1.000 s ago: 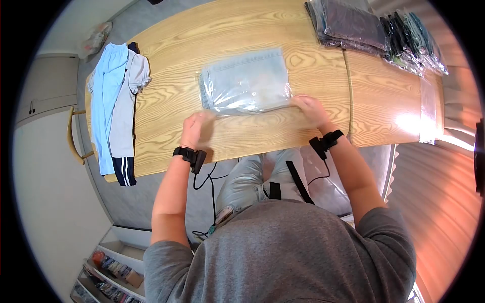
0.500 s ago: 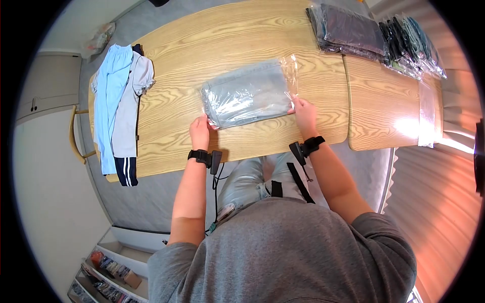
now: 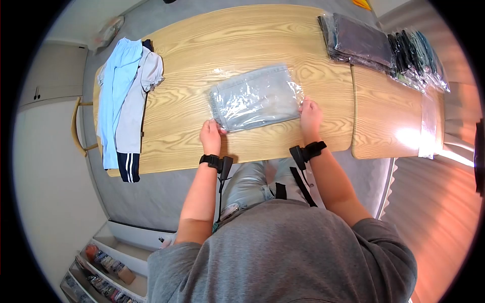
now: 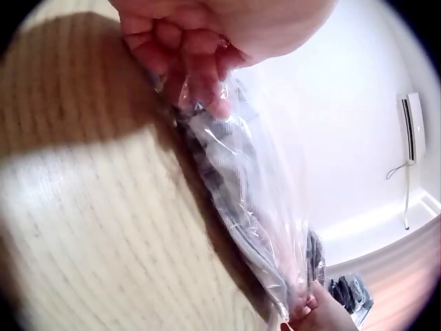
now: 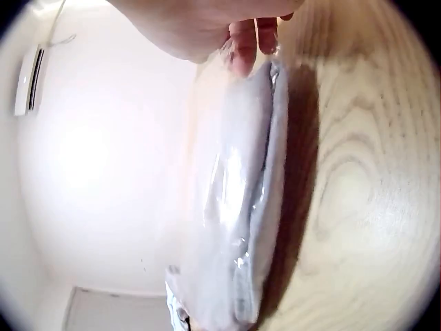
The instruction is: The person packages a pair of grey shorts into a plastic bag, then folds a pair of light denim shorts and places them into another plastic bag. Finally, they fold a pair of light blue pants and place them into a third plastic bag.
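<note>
Currently both hands hold a clear plastic bag with folded light-blue denim inside, flat on the table; the left hand has its fingers curled together and clamped on the bag's near-left corner, while the right hand has its fingers pinching the film at the near-right edge; the bag thus spans the gap between the two sets of fingers and extends away from them. To do this well, judging from the slack film, both pinches should stay on the plastic alone, with even tension between the fingers so the denim lies square and trapped air is eased out. Beyond the left fingers, at the table's far-left end, lies a pile of loose clothes, pale blue and grey with a striped dark hem; beyond the right fingers sit stacks of bagged dark garments and a further row of packed items. Surface: pale wood-grain table, two sections abutting just right of the right fingers; grey floor, a low shelf unit behind the person.
</note>
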Tool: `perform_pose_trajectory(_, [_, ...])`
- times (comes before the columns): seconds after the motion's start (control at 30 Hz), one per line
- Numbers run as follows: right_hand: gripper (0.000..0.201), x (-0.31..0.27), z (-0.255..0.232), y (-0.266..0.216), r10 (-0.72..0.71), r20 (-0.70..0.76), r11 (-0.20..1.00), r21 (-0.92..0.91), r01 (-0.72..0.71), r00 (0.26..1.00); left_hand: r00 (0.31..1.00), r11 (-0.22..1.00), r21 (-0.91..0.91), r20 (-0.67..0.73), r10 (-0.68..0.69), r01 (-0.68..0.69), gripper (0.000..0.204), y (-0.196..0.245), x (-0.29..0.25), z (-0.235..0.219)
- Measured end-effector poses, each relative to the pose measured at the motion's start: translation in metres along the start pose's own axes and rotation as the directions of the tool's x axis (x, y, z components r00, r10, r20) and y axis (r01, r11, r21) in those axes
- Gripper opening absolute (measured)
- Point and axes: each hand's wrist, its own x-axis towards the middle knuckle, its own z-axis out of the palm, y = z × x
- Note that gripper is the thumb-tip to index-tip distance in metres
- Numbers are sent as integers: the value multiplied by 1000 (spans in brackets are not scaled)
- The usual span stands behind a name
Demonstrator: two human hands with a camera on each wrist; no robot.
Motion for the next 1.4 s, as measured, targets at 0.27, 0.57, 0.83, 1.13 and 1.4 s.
perform_pose_trajectory(0.27, [34,19,13,-1,-89,83,996,40,86,993,998,1000,2,62,-18,17,34,1,-4,-8])
perform_pose_trajectory(0.57, [29,-27,32,-37,-724,99,642,-266,719,683,1000,995,99,9,-16,15,35,2,-7,-5])
perform_pose_trajectory(0.83, [50,-32,89,-44,-675,544,230,-485,843,498,990,986,94,-6,-142,141,24,10,-12,-16])
perform_pose_trajectory(1.13, [51,-24,88,-55,-628,623,130,-508,852,467,648,39,775,499,576,-631,44,70,5,56])
perform_pose_trajectory(1.4, [53,-1,86,-57,-648,695,73,-349,934,310,737,55,801,519,434,-596,62,56,22,47])
